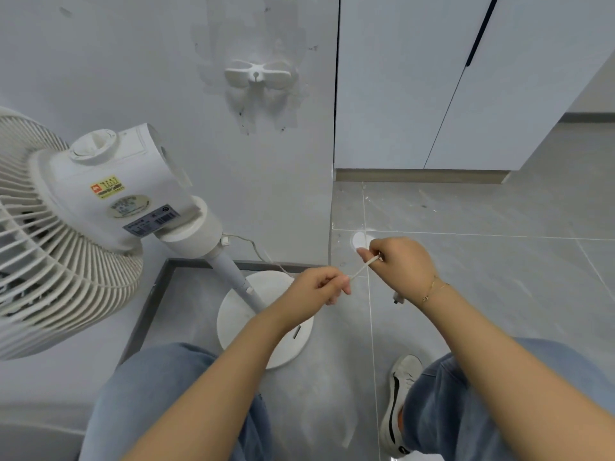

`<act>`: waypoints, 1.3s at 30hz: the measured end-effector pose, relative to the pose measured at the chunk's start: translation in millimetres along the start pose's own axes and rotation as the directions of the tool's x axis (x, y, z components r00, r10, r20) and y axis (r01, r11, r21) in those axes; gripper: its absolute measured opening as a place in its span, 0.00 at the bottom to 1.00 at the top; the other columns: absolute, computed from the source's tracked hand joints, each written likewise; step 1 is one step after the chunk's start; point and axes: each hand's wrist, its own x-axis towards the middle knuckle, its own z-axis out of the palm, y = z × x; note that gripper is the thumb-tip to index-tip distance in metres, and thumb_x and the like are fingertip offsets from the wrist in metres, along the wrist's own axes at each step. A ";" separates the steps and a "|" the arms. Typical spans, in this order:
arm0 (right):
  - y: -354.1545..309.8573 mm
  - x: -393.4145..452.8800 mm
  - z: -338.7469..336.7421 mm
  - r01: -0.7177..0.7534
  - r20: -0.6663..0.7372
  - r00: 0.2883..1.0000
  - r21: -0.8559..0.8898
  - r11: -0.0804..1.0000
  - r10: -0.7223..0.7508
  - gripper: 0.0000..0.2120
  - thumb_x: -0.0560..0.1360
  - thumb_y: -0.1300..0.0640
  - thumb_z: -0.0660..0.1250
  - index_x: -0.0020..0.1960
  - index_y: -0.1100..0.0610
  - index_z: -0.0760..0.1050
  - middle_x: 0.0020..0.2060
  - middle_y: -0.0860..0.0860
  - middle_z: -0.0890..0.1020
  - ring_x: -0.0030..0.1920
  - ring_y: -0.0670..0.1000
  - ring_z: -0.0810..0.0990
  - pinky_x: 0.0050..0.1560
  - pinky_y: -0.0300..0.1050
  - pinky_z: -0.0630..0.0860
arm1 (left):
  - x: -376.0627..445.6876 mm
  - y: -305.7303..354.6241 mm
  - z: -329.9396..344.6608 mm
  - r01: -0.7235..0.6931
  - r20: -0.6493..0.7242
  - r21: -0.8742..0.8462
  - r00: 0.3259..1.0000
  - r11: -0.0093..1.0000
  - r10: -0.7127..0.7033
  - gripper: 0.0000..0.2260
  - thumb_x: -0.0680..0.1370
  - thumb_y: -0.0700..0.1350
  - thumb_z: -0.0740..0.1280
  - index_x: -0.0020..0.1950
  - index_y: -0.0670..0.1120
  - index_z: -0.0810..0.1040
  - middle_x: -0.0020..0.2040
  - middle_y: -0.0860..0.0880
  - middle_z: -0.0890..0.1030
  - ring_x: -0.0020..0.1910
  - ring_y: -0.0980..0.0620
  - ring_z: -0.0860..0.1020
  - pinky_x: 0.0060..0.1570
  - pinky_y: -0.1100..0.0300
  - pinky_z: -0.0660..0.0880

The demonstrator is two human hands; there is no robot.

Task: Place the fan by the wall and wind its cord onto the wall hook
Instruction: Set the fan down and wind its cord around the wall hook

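Head view | I see fan (100, 207) standing beside wall (166, 61), base on floor (482, 277) | left grip (319, 287) and right grip (399, 264) both pinch cord (364, 267), stretched between them | hook (257, 74) on wall above, bare.

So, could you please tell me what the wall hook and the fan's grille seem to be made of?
The hook looks like white moulded plastic, matte: rounded, seamless arms with a soft sheen. The grille also looks plastic, cream and slightly glossy, with thick flat ribs rather than thin wire; painted metal can't be ruled out.
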 end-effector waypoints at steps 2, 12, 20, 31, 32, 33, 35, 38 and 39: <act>8.9 3.4 0.3 -0.038 -0.058 0.997 0.058 0.998 0.042 0.15 0.77 0.47 0.63 0.34 0.53 0.70 0.31 0.48 0.70 0.38 0.52 0.71 0.30 0.42 0.61 | 3.3 2.5 -2.6 0.023 -0.009 -0.094 1.000 0.995 -0.024 0.13 0.81 0.44 0.60 0.38 0.47 0.77 0.29 0.52 0.66 0.26 0.59 0.66 0.32 0.66 0.70; 39.4 0.6 13.8 -0.514 0.164 0.761 0.743 0.429 0.627 0.20 0.77 0.50 0.63 0.30 0.55 0.63 0.26 0.50 0.63 0.27 0.51 0.62 0.30 0.43 0.58 | 11.8 12.4 -9.1 0.069 0.038 -0.136 0.997 0.988 -0.064 0.12 0.80 0.46 0.61 0.41 0.46 0.80 0.28 0.54 0.65 0.24 0.60 0.62 0.25 0.72 0.59; 25.1 28.1 -13.7 -0.386 0.505 0.849 0.794 -0.470 0.157 0.11 0.80 0.53 0.57 0.49 0.56 0.76 0.45 0.51 0.85 0.47 0.49 0.85 0.58 0.46 0.75 | 21.0 11.8 -35.1 0.206 0.085 0.040 0.974 0.978 -0.209 0.11 0.80 0.46 0.62 0.40 0.46 0.79 0.30 0.53 0.73 0.24 0.59 0.67 0.28 0.68 0.64; -75.7 44.1 -107.2 -0.169 0.207 0.965 0.960 -0.222 0.159 0.08 0.82 0.55 0.53 0.52 0.58 0.70 0.26 0.49 0.71 0.24 0.46 0.66 0.27 0.39 0.69 | -0.4 131.8 -82.6 0.122 -0.094 0.201 0.990 0.972 -0.105 0.14 0.83 0.48 0.53 0.48 0.47 0.77 0.42 0.53 0.80 0.38 0.57 0.77 0.38 0.65 0.69; -83.5 40.1 -113.9 -0.158 0.189 0.966 0.971 -0.178 0.176 0.09 0.82 0.55 0.53 0.52 0.58 0.70 0.26 0.49 0.69 0.24 0.47 0.64 0.27 0.39 0.65 | -7.6 145.5 -90.9 0.105 -0.125 0.210 0.989 0.972 -0.079 0.14 0.83 0.48 0.53 0.46 0.48 0.77 0.42 0.53 0.80 0.38 0.57 0.77 0.38 0.64 0.69; -93.9 35.2 -121.2 -0.144 0.162 0.967 0.984 -0.100 0.195 0.09 0.83 0.56 0.52 0.52 0.58 0.70 0.27 0.49 0.68 0.25 0.47 0.62 0.28 0.40 0.61 | -20.3 158.8 -101.0 0.081 -0.172 0.216 0.984 0.973 -0.044 0.14 0.82 0.48 0.53 0.45 0.48 0.77 0.41 0.53 0.80 0.37 0.57 0.77 0.38 0.64 0.69; -111.2 26.9 -134.2 -0.117 0.076 0.967 0.980 0.158 0.242 0.11 0.82 0.58 0.52 0.50 0.57 0.73 0.28 0.49 0.67 0.28 0.46 0.61 0.30 0.39 0.59 | -40.9 180.0 -120.6 0.058 -0.271 0.214 0.963 0.975 0.002 0.15 0.82 0.48 0.53 0.45 0.48 0.77 0.40 0.52 0.80 0.37 0.55 0.77 0.38 0.63 0.69; -128.3 13.0 -152.8 -0.080 -0.065 0.961 0.863 0.498 0.267 0.14 0.78 0.64 0.55 0.49 0.56 0.80 0.34 0.46 0.74 0.35 0.44 0.69 0.34 0.36 0.64 | -70.1 206.2 -146.0 0.067 -0.379 0.174 0.925 0.983 0.004 0.15 0.82 0.48 0.52 0.45 0.46 0.76 0.41 0.50 0.81 0.36 0.54 0.77 0.37 0.62 0.70; -130.6 10.0 -153.8 -0.079 -0.074 0.964 0.837 0.541 0.255 0.15 0.77 0.65 0.55 0.51 0.58 0.80 0.38 0.48 0.77 0.37 0.44 0.71 0.35 0.34 0.66 | -75.2 210.0 -151.6 0.078 -0.392 0.175 0.920 0.982 -0.003 0.15 0.82 0.47 0.52 0.45 0.46 0.76 0.41 0.49 0.81 0.35 0.53 0.77 0.37 0.62 0.70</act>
